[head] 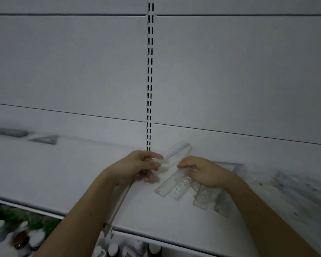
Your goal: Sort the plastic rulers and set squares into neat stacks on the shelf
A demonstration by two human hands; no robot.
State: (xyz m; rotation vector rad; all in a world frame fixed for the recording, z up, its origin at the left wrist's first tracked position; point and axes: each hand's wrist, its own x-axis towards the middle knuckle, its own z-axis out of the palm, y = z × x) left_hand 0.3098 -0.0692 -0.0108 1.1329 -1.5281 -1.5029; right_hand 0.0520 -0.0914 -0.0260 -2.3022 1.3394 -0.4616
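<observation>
My left hand (137,166) pinches one end of a clear plastic ruler (177,152) that points up and to the right, just above the white shelf (72,175). To its right, my right hand (204,171) rests with curled fingers on a loose heap of clear rulers and set squares (189,190) lying fanned out on the shelf. Far to the left lie a stack of rulers (7,131) and a triangular set square stack (44,139), both blurred. More clear pieces (230,166) show behind my right wrist.
A slotted upright (149,75) runs down the white back panel to the shelf. The shelf's front edge (156,232) crosses the lower frame. Below it stand several small bottles (22,236). Dark smudges (293,184) mark the shelf at the right.
</observation>
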